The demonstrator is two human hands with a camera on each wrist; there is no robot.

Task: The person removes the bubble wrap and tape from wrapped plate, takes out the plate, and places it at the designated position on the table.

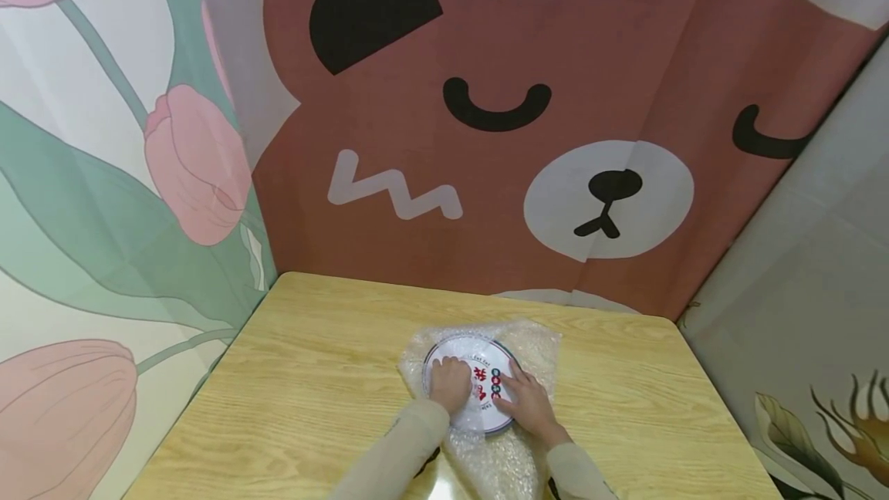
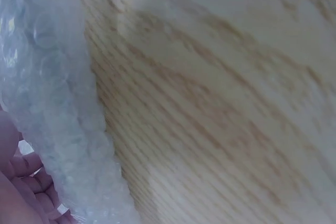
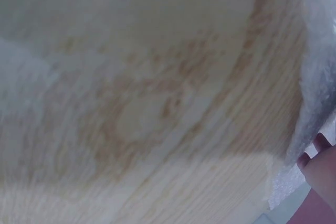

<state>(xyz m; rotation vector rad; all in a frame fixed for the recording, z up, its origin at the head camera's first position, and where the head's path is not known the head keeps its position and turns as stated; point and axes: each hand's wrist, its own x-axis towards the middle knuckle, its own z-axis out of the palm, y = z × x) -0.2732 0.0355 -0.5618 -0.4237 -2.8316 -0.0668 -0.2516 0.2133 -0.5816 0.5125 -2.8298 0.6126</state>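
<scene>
A round white plate [image 1: 479, 361] with a dark rim and red lettering lies on a sheet of bubble wrap [image 1: 500, 461] on the table. Part of the clear wrap covers the plate's lower left. My left hand [image 1: 450, 384] is over the plate's left side, its fingers curled on the wrap; the left wrist view shows these fingers [image 2: 39, 184] bent against the bubble wrap [image 2: 58, 98]. On the plate's right side rests my right hand [image 1: 529, 403], fingers spread. In the right wrist view only some fingertips [image 3: 320, 142] show beside the wrap [image 3: 317, 77].
The wood-grain table [image 1: 312, 376] extends on both sides of the wrap. Behind it hangs a cloth with a brown bear [image 1: 389, 253]. Printed tulips [image 1: 197, 168] cover the left side, and a pale flowered cloth [image 1: 819, 292] hangs at the right.
</scene>
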